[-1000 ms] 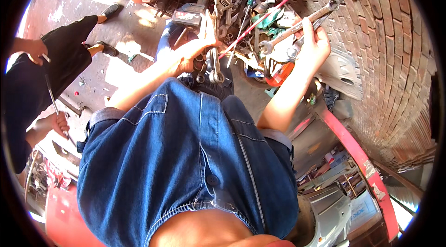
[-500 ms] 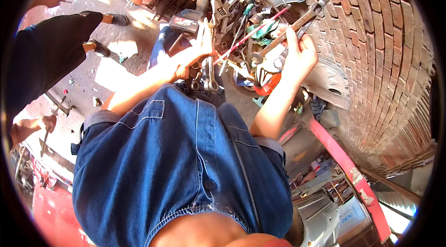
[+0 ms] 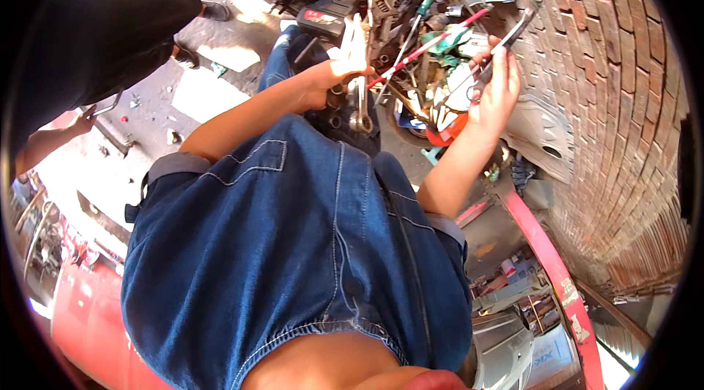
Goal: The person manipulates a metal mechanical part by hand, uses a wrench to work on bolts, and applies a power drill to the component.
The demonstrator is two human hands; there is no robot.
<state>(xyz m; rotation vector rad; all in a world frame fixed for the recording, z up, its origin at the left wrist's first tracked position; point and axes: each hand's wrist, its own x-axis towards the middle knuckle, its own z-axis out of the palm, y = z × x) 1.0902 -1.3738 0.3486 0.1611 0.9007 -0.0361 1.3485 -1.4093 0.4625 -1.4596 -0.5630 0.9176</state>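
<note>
Holding a steel wrench [image 3: 515, 32] between narrowed fingers of the right hand [image 3: 496, 93], well apart from the left hand [image 3: 323, 83]; pointing up and rightward beyond the fingers toward the brick wall [image 3: 594, 89], with long axis slanted. Clutching more wrenches [image 3: 361, 102] in the left's curled fingers, with long axes near upright in view and ring ends below the fingers.
</note>
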